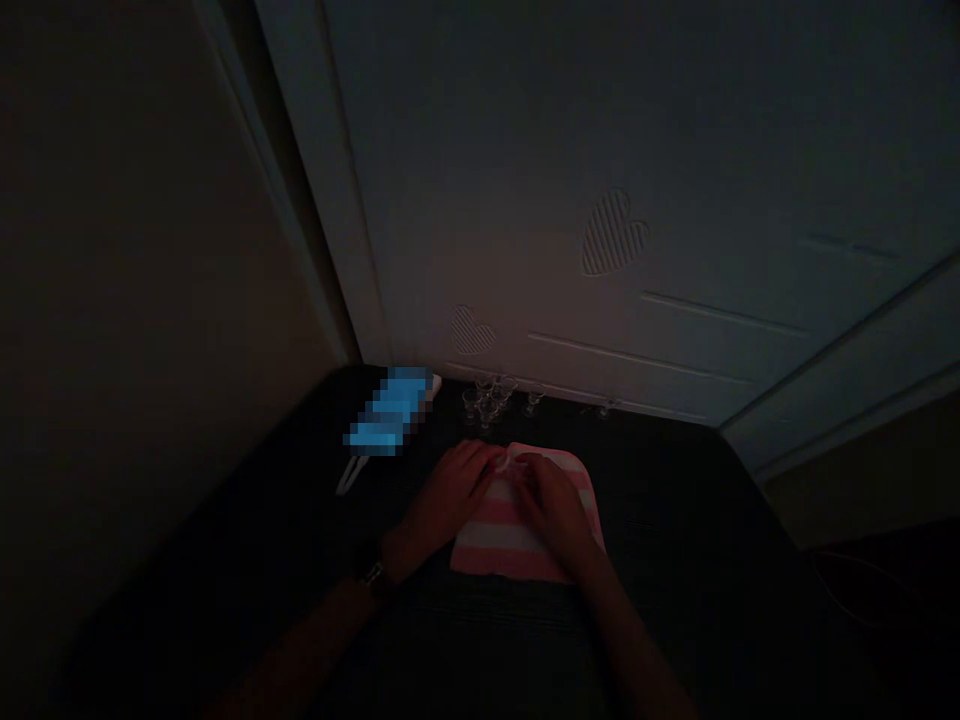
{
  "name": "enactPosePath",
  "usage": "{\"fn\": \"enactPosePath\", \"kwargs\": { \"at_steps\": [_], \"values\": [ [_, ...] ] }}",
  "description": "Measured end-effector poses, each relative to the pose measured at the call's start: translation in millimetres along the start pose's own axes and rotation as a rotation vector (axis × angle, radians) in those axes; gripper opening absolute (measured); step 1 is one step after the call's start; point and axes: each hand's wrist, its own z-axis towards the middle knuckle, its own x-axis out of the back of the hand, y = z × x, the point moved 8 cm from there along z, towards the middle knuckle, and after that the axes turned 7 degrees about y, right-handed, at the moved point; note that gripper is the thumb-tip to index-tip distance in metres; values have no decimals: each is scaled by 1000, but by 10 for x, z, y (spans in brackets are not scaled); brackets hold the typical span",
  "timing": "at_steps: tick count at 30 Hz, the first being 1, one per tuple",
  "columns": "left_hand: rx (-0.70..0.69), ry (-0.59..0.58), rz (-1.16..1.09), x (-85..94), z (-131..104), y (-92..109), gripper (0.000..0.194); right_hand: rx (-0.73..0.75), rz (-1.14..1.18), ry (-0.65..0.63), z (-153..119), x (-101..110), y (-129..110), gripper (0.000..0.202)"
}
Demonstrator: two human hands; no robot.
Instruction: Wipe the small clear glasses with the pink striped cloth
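Striped cloth (495, 535), pink and white, lies on the dark tabletop (675, 520), beyond its centre toward the far edge. The left hand (459, 480) and the right hand (553, 498) rest over its far part, fingers bent, fingertips close together; what they grasp, if anything, cannot be told in the dim light. A watch (370, 570) encircles the left wrist. Small clear glasses (486, 404) stand clustered beyond the cloth near the far edge, with others to the right. A blue, pixelated object (391, 410) lies near the far left corner. A panel (487, 200) with relief hearts (611, 238) rises behind the far edge
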Motion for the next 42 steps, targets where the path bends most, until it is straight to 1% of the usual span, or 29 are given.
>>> {"fn": "enactPosePath", "kwargs": {
  "at_steps": [3,7,13,20,28,30,33,37,39,42],
  "values": [
    [-19,-28,24,-21,-14,5,19,-20,4,21,7,19,6,26],
    [-25,-56,45,-74,-32,-13,21,-30,9,19,18,19,8,23],
    [-13,-41,33,-70,-25,-31,19,-15,-12,7,22,20,-12,22],
    [9,-14,26,-41,-14,-51,15,23,-29,-75,3,-21,-67,20],
    [11,-15,13,-19,-6,-55,13,35,-35,-82,4,-17,-89,18],
    [9,-3,12,-3,-4,-51,14,11,-58,-70,5,-8,-72,17],
    [11,10,24,-1,-4,-64,14,-79,-100,7,14,48,25,18],
    [-9,-23,56,-59,-21,-63,13,-183,-123,100,13,133,167,22],
    [-19,-39,61,-89,-36,-55,13,-188,-120,104,14,140,190,22],
    [-16,-44,62,-110,-52,-55,15,-156,-107,75,17,110,164,21]
  ]
}}
